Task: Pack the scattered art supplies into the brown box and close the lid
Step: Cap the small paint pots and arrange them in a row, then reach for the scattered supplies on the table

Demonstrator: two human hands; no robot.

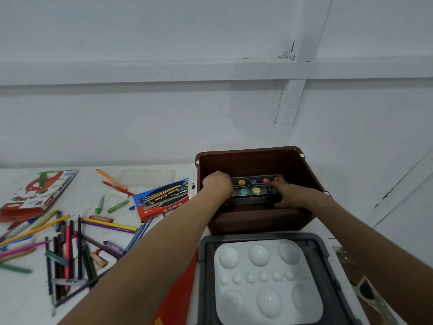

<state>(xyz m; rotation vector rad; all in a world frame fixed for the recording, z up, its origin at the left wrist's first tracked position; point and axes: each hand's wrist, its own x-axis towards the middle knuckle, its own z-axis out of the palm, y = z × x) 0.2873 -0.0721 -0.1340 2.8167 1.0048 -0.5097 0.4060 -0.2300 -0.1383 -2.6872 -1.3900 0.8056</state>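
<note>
A: Brown box (257,221) on white table (28,301), lid off, against the wall. Paint set (254,186) down inside, lying flat, pots of yellow, purple, red, orange, teal showing through its clear cover.

B: Left hand (216,182) curled over the set's left end, knuckles up, fingers hidden below. Right hand (289,192) clamped on the right end, thumb at the near edge. Both gripping the paint set; whether resting on the box floor, cannot tell.

A: Grey lid (202,266) just in front of the box, upturned, with white mixing palette (267,280) lying in it.

B: Left of the box: watercolour brush pack (162,198), tilted, near the box wall but apart. Oil pastels carton (39,191) at far left, open at the near end.

A: Loose coloured pencils (65,252) and crayons scattered across the table's left half, many crossing. Green crayon (118,206) between carton and brush pack. All still outside the box.
</note>
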